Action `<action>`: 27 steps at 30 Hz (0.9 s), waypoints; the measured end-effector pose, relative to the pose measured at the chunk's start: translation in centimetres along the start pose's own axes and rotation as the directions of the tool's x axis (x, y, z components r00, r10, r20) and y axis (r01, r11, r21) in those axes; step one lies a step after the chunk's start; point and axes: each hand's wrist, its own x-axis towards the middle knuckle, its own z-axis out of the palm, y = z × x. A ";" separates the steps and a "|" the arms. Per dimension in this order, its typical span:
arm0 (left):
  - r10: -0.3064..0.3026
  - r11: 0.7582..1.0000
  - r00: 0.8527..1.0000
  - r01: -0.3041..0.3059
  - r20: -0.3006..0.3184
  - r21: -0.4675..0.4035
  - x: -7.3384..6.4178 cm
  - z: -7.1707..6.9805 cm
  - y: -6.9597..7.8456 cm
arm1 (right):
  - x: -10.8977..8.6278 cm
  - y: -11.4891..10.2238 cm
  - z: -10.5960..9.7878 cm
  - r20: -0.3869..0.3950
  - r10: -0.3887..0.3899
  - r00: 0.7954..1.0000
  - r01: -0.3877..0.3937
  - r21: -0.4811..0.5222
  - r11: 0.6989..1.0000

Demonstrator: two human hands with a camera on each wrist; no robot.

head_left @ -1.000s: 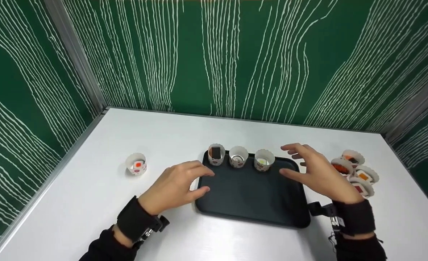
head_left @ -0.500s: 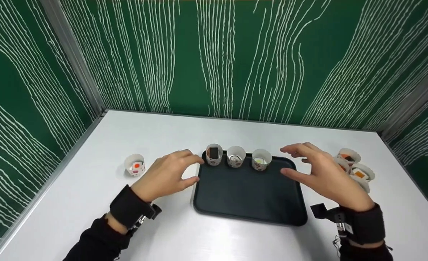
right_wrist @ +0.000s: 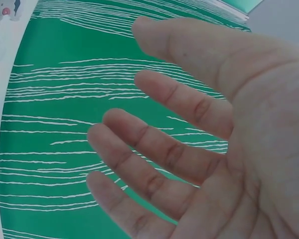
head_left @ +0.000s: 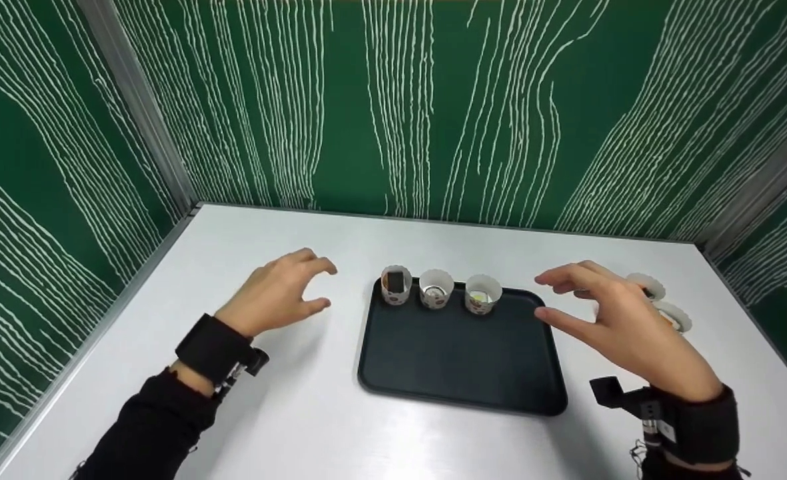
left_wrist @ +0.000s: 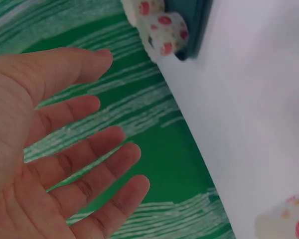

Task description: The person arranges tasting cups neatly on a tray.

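Observation:
A dark rectangular tray [head_left: 463, 360] lies mid-table with three patterned paper cups in a row along its back edge. The left cup [head_left: 396, 297] shows a black and orange piece inside, the middle cup [head_left: 436, 297] a whitish piece, the right cup [head_left: 482, 303] a pale yellow-green one. Left of the tray hovers my left hand [head_left: 276, 293], fingers spread and nothing in them; the lone cup [left_wrist: 289, 219] on that side shows only in the left wrist view. Over the tray's right side and beyond, my right hand [head_left: 623, 323] also holds nothing, fingers relaxed.
At the right, paper cups with small food-like pieces stand together, a back cup [head_left: 646, 287] and a front cup [head_left: 676, 317] partly showing behind the right hand. Green walls [head_left: 340, 100] with white lines enclose the white table [head_left: 313, 433].
My left hand has moved left and away from the tray, now covering the lone cup in the head view. My right hand has shifted a little right, hiding more of the cup group.

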 end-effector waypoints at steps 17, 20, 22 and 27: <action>-0.245 0.970 0.962 0.243 0.121 0.031 -0.6 -0.9 -6.5 | -0.5 -0.6 -0.5 -0.066 -0.063 0.996 0.060 -0.045 0.997; -0.263 0.965 0.954 0.260 0.144 0.037 -1.0 -0.8 -7.0 | -0.6 -0.6 -0.5 -0.066 -0.061 0.996 0.058 -0.053 0.997; -0.279 0.960 0.947 0.276 0.158 0.038 -1.2 -0.8 -7.3 | -0.6 -0.5 -0.5 -0.063 -0.054 0.997 0.051 -0.056 0.997; -0.308 0.951 0.932 0.305 0.191 0.048 -1.6 -0.8 -7.7 | -0.7 -0.5 -0.5 -0.057 -0.035 0.998 0.031 -0.065 0.997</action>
